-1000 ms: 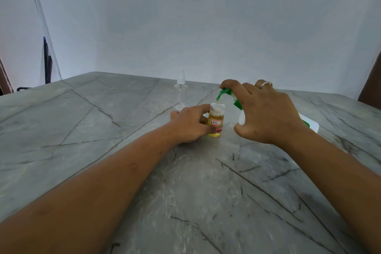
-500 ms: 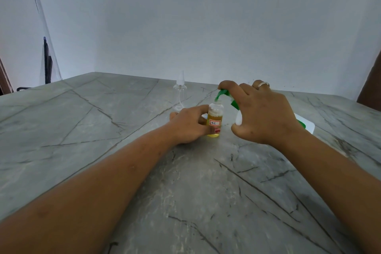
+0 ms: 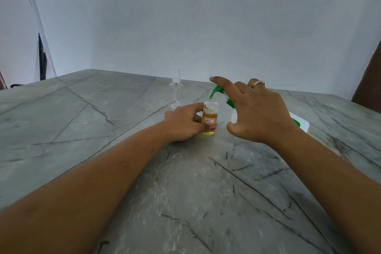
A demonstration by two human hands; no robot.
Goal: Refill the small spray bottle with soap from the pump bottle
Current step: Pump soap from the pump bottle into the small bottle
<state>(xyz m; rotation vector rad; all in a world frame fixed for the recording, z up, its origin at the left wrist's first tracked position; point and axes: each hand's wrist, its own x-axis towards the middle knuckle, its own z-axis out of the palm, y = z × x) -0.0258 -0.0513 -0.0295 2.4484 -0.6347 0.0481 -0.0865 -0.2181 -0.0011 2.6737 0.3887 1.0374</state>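
Gripping clear cylindrical spray bottle point(image 3: 210, 114), left hand point(image 3: 183, 125), green-spouted pump bottle point(image 3: 217, 90)

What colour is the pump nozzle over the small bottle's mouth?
Green: the plastic pump nozzle of the white pump bottle, seen in the head view.

Bare-armed on both sides up to the frame edge. Wearing a plain silver-toned ring point(image 3: 258, 83) on one finger of the right hand point(image 3: 259, 113), at its 12 o'clock edge.

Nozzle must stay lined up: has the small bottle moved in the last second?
No. The small bottle still stands just right of the clear sprayer top, gripped by the left hand.
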